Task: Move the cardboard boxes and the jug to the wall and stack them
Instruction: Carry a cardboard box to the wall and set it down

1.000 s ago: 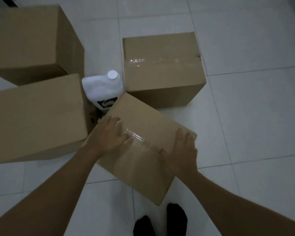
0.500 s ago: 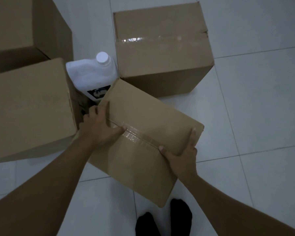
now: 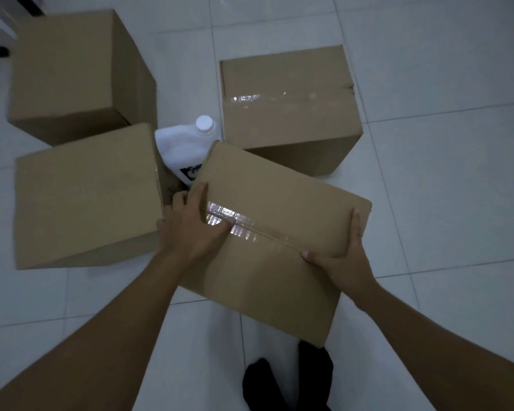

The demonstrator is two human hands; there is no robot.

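Four cardboard boxes and a jug sit on the white tiled floor [image 3: 442,203]. The nearest box [image 3: 279,241], taped along its top seam, sits skewed right in front of the person, its near corner over the dark socked feet [image 3: 288,378]. The left hand [image 3: 193,229] grips the box at its left edge: thumb lying across the shiny tape [image 3: 229,219] on top, forefinger along the top edge, other fingers curled down over the side, so a wide clasp on the cardboard. The right hand [image 3: 344,259] holds the right edge of the same box, thumb flat on top by the seam, forefinger pointing up along the edge, remaining fingers wrapped out of sight over the side. Can't tell if the box is lifted off the floor. The white jug [image 3: 184,149] with a round white cap stands upright in the gap among the boxes, partly hidden behind the held box's far corner, label half covered. The left box [image 3: 83,197] sits just beside the held box, close to the left hand. The far left box [image 3: 74,72] is behind it. The far right box [image 3: 288,108], taped on top, sits beyond the held box, just beside the jug.
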